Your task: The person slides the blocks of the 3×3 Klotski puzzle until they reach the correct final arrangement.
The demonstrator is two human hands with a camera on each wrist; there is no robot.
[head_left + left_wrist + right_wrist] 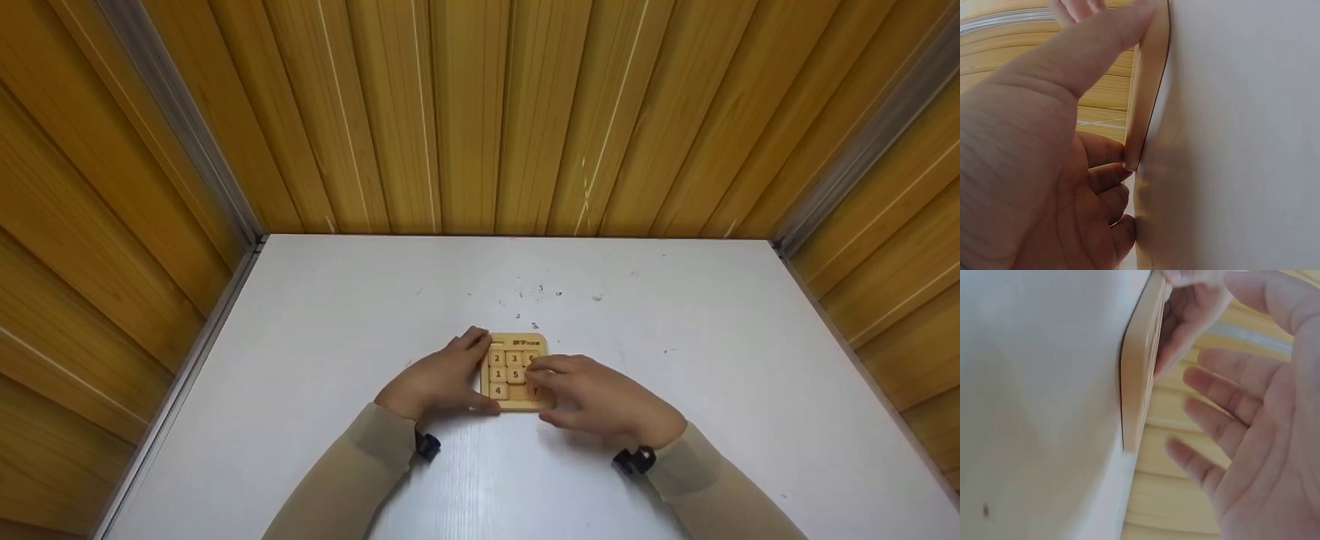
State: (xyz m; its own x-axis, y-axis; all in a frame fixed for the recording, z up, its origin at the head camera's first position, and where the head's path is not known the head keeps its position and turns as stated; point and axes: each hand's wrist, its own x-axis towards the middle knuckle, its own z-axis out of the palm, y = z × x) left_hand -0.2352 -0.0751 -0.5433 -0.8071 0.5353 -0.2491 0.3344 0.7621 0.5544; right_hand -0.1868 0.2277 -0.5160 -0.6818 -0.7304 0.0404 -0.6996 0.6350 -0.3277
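Observation:
A wooden number sliding puzzle (pixel 517 406) lies flat on the table, its numbered tiles facing up. My left hand (pixel 442 379) holds it by the left side, thumb at the near edge and fingers at the upper left corner. In the left wrist view the thumb presses the puzzle's side (pixel 1148 84). Over the right part hovers my right hand (pixel 600 394), fingers loosely bent; the right wrist view shows them apart from the puzzle (pixel 1135 377). Tiles 2, 3, 1, 5 and 4 are readable. A bare slot shows right of the 4; the right column is partly covered.
The white table (pixel 337 300) carries small dark marks beyond the puzzle. Wood-patterned panels (pixel 465 112) stand at the back and both sides, with metal posts in the corners. Each wrist wears a black band (pixel 635 460).

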